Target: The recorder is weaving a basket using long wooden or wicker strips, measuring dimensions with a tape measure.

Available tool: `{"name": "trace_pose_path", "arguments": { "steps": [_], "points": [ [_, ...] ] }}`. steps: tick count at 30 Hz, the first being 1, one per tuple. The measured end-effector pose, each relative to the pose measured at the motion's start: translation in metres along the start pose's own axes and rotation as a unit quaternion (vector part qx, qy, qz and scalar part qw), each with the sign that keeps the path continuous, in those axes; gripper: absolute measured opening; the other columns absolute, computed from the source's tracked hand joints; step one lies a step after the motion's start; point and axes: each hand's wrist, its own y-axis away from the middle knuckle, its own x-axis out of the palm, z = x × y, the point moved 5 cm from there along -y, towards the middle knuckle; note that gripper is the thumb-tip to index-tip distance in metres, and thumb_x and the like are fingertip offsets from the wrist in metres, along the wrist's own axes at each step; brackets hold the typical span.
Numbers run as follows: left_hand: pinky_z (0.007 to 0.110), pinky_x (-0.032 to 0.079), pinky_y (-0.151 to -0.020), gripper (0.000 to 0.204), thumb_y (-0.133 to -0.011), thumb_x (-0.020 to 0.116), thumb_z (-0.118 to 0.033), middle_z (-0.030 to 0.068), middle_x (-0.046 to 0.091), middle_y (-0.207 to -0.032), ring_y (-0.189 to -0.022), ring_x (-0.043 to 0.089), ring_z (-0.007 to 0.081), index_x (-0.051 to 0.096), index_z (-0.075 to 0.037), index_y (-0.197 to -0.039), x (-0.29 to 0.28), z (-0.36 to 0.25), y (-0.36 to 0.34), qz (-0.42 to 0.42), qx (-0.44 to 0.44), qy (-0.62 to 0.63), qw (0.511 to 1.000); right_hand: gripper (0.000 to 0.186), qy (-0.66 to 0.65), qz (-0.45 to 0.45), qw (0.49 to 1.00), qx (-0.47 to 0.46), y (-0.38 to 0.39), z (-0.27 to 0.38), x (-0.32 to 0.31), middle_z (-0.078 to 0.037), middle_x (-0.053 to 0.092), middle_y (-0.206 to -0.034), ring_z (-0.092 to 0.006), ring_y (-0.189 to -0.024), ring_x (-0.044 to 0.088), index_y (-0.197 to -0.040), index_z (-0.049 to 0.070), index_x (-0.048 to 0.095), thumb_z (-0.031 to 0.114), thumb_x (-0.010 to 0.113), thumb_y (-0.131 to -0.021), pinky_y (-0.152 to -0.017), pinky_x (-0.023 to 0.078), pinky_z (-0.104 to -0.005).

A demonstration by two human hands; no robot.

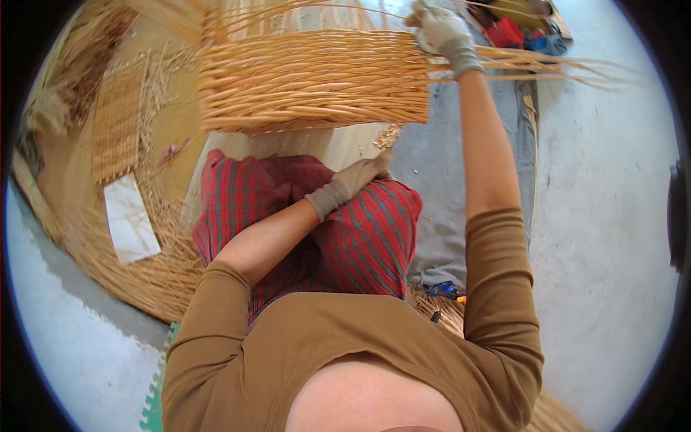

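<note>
One wicker basket is beyond the red checked cloth, near wall closely woven, long strands at right trailing unworked; gloved right hand at its right corner, gloved left hand on the cloth, neither grip clear enough to tell.

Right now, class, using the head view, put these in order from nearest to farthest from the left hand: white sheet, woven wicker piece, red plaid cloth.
1. Red plaid cloth: directly under the left hand, over the lap.
2. Woven wicker piece: ahead, across a small gap.
3. White sheet: farthest, well off to the left.
</note>
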Motion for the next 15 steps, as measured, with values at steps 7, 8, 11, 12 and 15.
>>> {"name": "trace_pose_path", "arguments": {
  "steps": [7, 8, 11, 12, 15],
  "points": [
    [0.036, 0.043, -0.108, 0.058, -0.107, 0.040, -0.053, 0.0144, 0.068, -0.127, -0.118, 0.063, 0.0272, 0.067, -0.005, -0.127, 0.022, -0.005, 0.004, 0.003, 0.106, 0.015, 0.994, 0.045, -0.032, 0.036, 0.996, -0.071, -0.003, -0.014, 0.007, -0.011, 0.077, -0.103, -0.0349, -0.102, 0.070, -0.104, 0.013, 0.080, 0.046, 0.049, -0.100, -0.096, 0.051, -0.0425],
    [0.036, 0.043, -0.108, 0.060, -0.106, 0.041, -0.055, 0.0140, 0.069, -0.125, -0.117, 0.063, 0.0256, 0.067, -0.005, -0.126, 0.022, -0.006, 0.001, -0.004, 0.089, 0.011, 0.996, 0.053, -0.064, 0.031, 0.996, -0.055, -0.002, -0.015, 0.006, -0.013, 0.077, -0.102, -0.0350, -0.102, 0.070, -0.099, 0.012, 0.081, 0.051, 0.046, -0.101, -0.096, 0.051, -0.0415],
    [0.034, 0.044, -0.106, 0.064, -0.105, 0.043, -0.060, 0.0129, 0.071, -0.120, -0.114, 0.063, 0.0212, 0.069, -0.005, -0.123, 0.017, -0.009, -0.009, -0.013, 0.048, 0.019, 0.999, 0.055, -0.081, 0.023, 0.996, 0.021, 0.001, -0.015, 0.007, -0.007, 0.076, -0.091, -0.0173, -0.085, 0.067, -0.101, 0.006, 0.080, 0.052, 0.050, -0.104, -0.081, 0.051, -0.0316],
    [0.033, 0.044, -0.106, 0.065, -0.104, 0.043, -0.061, 0.0124, 0.072, -0.119, -0.112, 0.064, 0.0200, 0.070, -0.005, -0.122, 0.015, -0.009, -0.010, -0.016, 0.032, 0.039, 0.999, 0.055, -0.085, 0.024, 0.996, 0.023, 0.002, -0.013, 0.006, -0.007, 0.076, -0.091, -0.0171, -0.085, 0.067, -0.101, 0.006, 0.080, 0.052, 0.051, -0.104, -0.081, 0.051, -0.0315],
    [0.033, 0.044, -0.105, 0.067, -0.104, 0.042, -0.062, 0.0119, 0.072, -0.116, -0.110, 0.065, 0.0201, 0.071, -0.004, -0.120, 0.013, -0.009, -0.009, -0.009, 0.020, 0.075, 0.997, 0.054, -0.088, 0.030, 0.994, 0.056, 0.005, -0.015, 0.007, -0.013, 0.078, -0.100, -0.0278, -0.097, 0.071, -0.099, 0.011, 0.082, 0.052, 0.047, -0.102, -0.093, 0.052, -0.0384]
  ]
}}
